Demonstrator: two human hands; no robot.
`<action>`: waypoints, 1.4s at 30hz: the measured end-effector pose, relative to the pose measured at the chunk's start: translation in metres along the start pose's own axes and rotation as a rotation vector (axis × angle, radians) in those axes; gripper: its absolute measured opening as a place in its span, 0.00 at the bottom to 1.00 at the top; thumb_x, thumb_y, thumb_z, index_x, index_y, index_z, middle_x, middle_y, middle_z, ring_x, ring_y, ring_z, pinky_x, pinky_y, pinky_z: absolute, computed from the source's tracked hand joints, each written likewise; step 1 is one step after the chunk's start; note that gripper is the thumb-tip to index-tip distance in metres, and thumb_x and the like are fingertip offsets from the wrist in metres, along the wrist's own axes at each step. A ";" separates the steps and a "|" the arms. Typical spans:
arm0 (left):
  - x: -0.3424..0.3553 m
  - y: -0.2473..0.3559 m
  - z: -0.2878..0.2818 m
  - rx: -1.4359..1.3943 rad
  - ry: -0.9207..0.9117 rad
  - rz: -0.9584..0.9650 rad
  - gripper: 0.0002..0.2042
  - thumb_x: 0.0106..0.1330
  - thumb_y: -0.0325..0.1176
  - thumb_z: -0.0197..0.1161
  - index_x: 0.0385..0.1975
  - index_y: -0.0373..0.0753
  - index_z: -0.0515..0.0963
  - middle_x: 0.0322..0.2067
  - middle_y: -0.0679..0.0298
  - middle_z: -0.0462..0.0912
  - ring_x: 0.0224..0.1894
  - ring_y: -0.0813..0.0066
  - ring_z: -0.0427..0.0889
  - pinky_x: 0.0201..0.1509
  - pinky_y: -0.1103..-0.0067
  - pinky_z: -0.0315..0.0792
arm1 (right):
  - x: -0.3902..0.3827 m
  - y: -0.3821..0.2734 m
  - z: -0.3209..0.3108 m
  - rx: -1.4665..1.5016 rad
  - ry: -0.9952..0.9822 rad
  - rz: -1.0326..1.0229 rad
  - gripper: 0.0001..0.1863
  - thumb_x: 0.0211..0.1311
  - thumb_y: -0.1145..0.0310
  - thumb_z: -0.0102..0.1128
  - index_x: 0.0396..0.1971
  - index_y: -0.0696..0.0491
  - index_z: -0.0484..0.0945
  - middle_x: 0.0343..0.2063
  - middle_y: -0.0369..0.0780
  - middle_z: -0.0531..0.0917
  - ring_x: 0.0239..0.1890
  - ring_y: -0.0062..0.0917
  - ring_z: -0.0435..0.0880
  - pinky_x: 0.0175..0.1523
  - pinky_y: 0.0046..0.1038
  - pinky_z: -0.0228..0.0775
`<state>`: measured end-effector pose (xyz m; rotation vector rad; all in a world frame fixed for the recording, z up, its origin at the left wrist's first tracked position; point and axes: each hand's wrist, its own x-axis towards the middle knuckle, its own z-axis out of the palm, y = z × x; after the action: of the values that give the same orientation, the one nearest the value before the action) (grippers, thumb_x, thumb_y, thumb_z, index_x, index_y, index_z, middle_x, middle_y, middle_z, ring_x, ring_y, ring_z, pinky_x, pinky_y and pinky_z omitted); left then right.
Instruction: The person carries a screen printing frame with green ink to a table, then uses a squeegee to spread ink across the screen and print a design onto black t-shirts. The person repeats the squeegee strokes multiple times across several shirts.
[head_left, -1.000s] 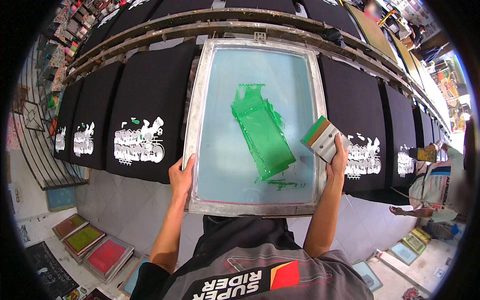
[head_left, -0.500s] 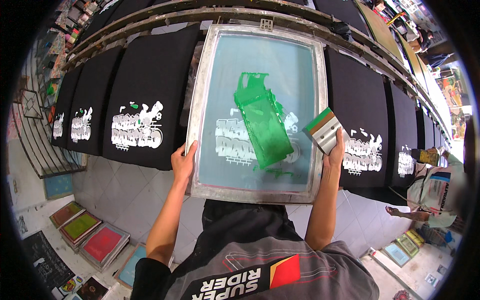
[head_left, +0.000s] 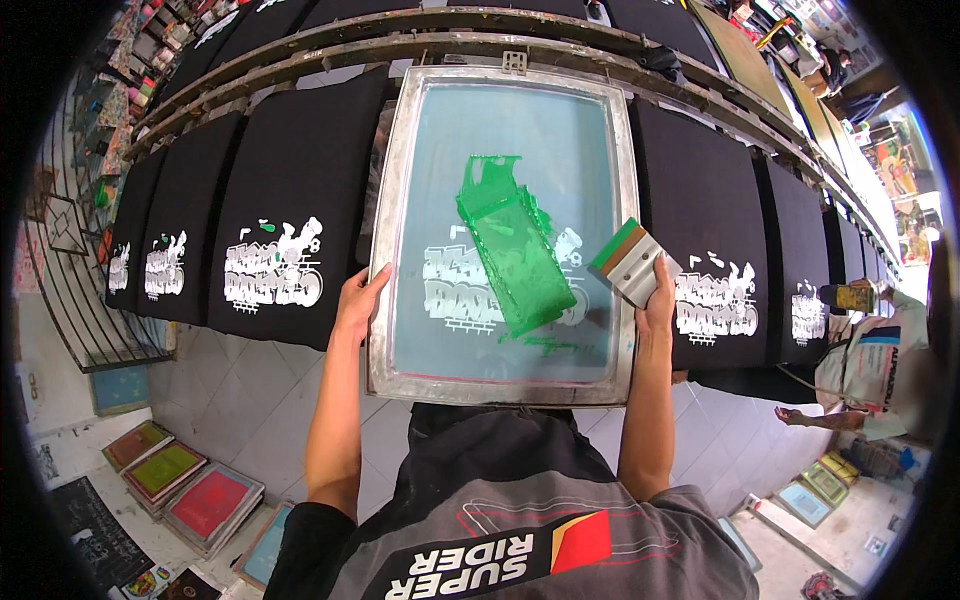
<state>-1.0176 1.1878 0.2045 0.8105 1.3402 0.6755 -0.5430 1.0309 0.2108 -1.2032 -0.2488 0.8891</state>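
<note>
A screen-printing frame with blue mesh and a pale rim lies before me over a black shirt. Through the mesh shows a white print, and a slanted band of wet green ink covers the middle. My left hand is closed on the frame's left edge near the lower corner. Beside the right edge, my right hand grips a squeegee with a metal holder and a green-coated blade, tilted over the rim. Whether those fingers also touch the frame is hard to see.
Black shirts with white prints lie on boards at left and right. A rail runs behind the frame. Coloured screens stand on the floor at lower left. Another person's arm reaches in at right.
The screen frame, with both hands and the squeegee, sits slightly further left in view. The whole view has tilted a little. Both hands keep their grip.
</note>
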 end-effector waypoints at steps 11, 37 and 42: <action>0.002 -0.005 0.002 -0.008 0.024 0.015 0.21 0.68 0.43 0.73 0.48 0.30 0.83 0.40 0.64 0.86 0.39 0.80 0.82 0.44 0.80 0.75 | -0.001 0.002 0.002 -0.012 0.002 0.009 0.22 0.73 0.56 0.61 0.55 0.59 0.76 0.48 0.42 0.84 0.49 0.27 0.85 0.56 0.32 0.78; 0.008 -0.010 -0.001 -0.004 0.011 0.027 0.21 0.69 0.45 0.71 0.49 0.31 0.83 0.41 0.64 0.86 0.41 0.82 0.81 0.47 0.82 0.73 | 0.001 -0.001 0.006 -0.037 0.029 0.038 0.22 0.73 0.57 0.62 0.54 0.59 0.76 0.47 0.40 0.84 0.47 0.26 0.86 0.54 0.30 0.78; 0.008 -0.010 -0.002 -0.006 0.008 0.027 0.20 0.69 0.45 0.71 0.48 0.32 0.83 0.40 0.65 0.86 0.41 0.82 0.81 0.47 0.81 0.73 | 0.001 -0.003 0.008 -0.039 0.017 0.040 0.22 0.73 0.56 0.62 0.54 0.59 0.77 0.46 0.41 0.84 0.47 0.26 0.86 0.54 0.30 0.78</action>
<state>-1.0185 1.1884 0.1916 0.8235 1.3358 0.7046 -0.5462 1.0372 0.2164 -1.2553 -0.2295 0.9119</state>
